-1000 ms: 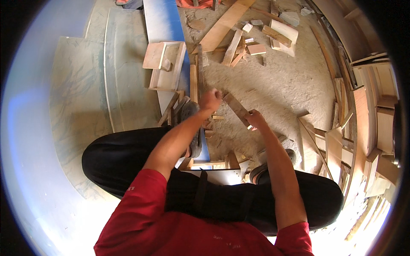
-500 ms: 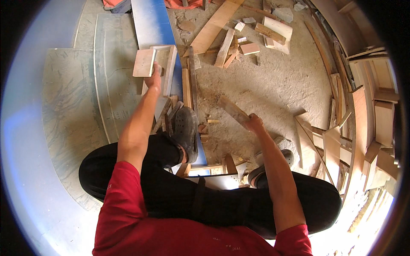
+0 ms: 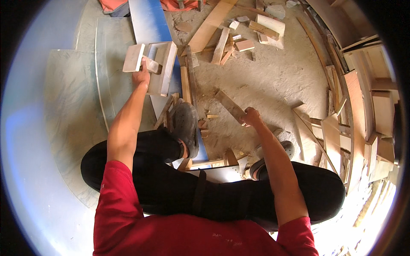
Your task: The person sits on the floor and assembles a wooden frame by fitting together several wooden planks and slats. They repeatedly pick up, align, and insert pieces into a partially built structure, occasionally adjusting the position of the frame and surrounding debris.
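My left hand (image 3: 141, 77), stretched out at the upper left, has its fingers closed on a pale square wooden board (image 3: 133, 58). A short wood block (image 3: 152, 65) shows just right of the fingers; whether it is joined to the board I cannot tell. Right beside them a shallow wooden box (image 3: 168, 70) lies on the blue-and-white panel (image 3: 149, 21), partly hidden by the block and hand. My right hand (image 3: 251, 116) is closed around the near end of a flat wood slat (image 3: 228, 103), held slanting up and left above the dusty ground.
Wood offcuts (image 3: 244, 45) and a long plank (image 3: 209, 30) lie on the floor ahead. Stacked boards and frames (image 3: 354, 123) line the right side. A glass-like sheet (image 3: 72, 94) covers the left. My shoe (image 3: 183, 123) stands near the panel's edge.
My left hand has shifted left with the square board, uncovering the short block. The box looks slightly turned. My right hand has moved slightly left with the slat.
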